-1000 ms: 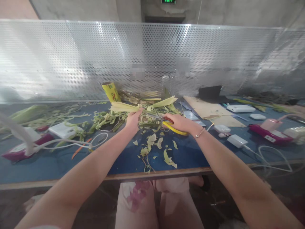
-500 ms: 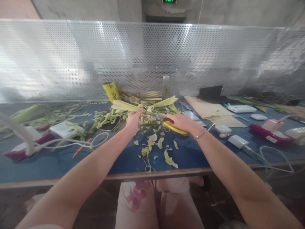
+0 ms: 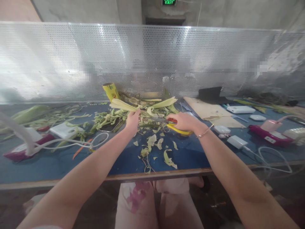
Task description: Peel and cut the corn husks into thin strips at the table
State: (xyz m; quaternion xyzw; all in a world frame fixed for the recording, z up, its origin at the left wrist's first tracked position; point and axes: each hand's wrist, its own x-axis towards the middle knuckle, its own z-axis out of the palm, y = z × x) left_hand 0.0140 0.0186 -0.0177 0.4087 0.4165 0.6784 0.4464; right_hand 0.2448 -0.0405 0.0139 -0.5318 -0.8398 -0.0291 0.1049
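Observation:
My left hand (image 3: 133, 120) is closed on a pale yellow-green vegetable stalk (image 3: 122, 105), whose broad end points left above the heap. My right hand (image 3: 183, 122) grips scissors (image 3: 179, 129) with red and yellow handles. Their blades point left toward the held stalk; whether they touch it I cannot tell. Behind and below both hands spreads a heap of green stems and trimmings (image 3: 108, 118). Another pale piece (image 3: 166, 102) slants up to the right there. Peeled scraps (image 3: 169, 159) lie on the blue tabletop (image 3: 190, 156) between my forearms.
A yellow cylindrical container (image 3: 111, 92) leans by the perforated metal screen (image 3: 152, 47). Cardboard (image 3: 205, 106) lies at the right, near white chargers (image 3: 237, 142) and a purple power strip (image 3: 269, 135). White cables (image 3: 71, 144) loop beside a white box (image 3: 65, 129) at left.
My right hand and the scissors have shifted slightly to the right, and the handles have turned a little. My left hand still holds the stalk, almost in the same place.

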